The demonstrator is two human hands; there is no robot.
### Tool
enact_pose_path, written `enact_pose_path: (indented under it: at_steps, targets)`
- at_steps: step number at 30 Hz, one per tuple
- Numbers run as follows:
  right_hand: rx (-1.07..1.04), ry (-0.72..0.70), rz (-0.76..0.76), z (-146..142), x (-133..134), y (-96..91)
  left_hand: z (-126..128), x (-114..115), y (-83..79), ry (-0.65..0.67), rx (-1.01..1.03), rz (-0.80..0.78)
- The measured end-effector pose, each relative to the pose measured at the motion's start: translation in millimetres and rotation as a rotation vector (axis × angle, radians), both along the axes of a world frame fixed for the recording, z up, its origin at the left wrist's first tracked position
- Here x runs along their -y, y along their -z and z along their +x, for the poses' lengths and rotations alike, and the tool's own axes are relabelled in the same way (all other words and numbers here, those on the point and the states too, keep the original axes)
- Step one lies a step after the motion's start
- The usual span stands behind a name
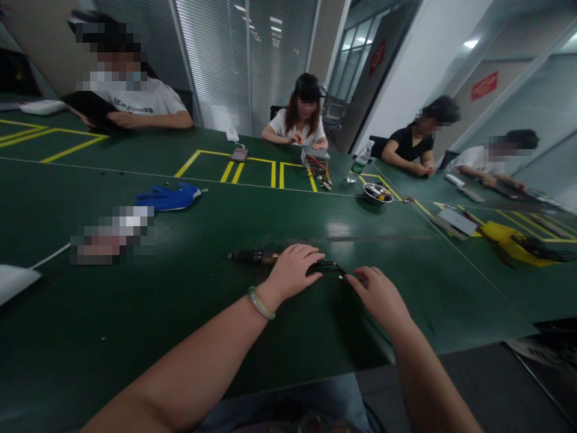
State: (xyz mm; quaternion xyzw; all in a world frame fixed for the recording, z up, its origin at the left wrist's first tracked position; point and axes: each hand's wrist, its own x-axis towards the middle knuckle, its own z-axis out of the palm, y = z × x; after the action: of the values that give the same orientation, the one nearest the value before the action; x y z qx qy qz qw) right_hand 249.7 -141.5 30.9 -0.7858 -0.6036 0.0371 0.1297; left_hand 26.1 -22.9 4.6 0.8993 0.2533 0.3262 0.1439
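On the green table lies a dark, elongated tool (pixel 255 257) with a black ribbed collar and a brownish body, its tip pointing left. My left hand (pixel 294 267) is laid over its body, fingers curving across the far side and thumb on the near side, so its middle part is hidden. From the right end, a thin black wire (pixel 336 266) emerges. My right hand (pixel 376 294) pinches the wire near its bend with thumb and forefinger. A small shiny ring-like piece (pixel 340 277) shows just left of the right fingertips. A dark cable (pixel 381 337) trails towards the near table edge.
A blue glove (pixel 174 197) lies at left beyond a blurred-out item. Farther back are a grey box with coloured wires (pixel 317 157), a water bottle (pixel 359 162) and a metal bowl (pixel 377 193) of small parts. A yellow bag (pixel 514 243) lies right. Several people sit opposite.
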Motion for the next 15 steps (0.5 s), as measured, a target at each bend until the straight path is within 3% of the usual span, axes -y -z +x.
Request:
enact_pose_path:
  at_steps: [3,6,10,15]
  targets:
    - [-0.045,0.046,-0.163,13.6,32.4,-0.6,3.0,-3.2,8.5,-0.039,-0.051,0.032]
    - [-0.122,-0.03,-0.212,1.1,44.7,2.1,4.6,-4.3,11.8,-0.068,-0.09,0.027]
    - [-0.182,-0.071,-0.161,-33.1,34.2,9.1,2.7,-4.2,9.5,-0.091,-0.108,0.03]
    - [-0.158,-0.055,-0.072,-53.2,11.4,16.4,-9.2,-10.4,5.8,-0.271,-0.152,0.044]
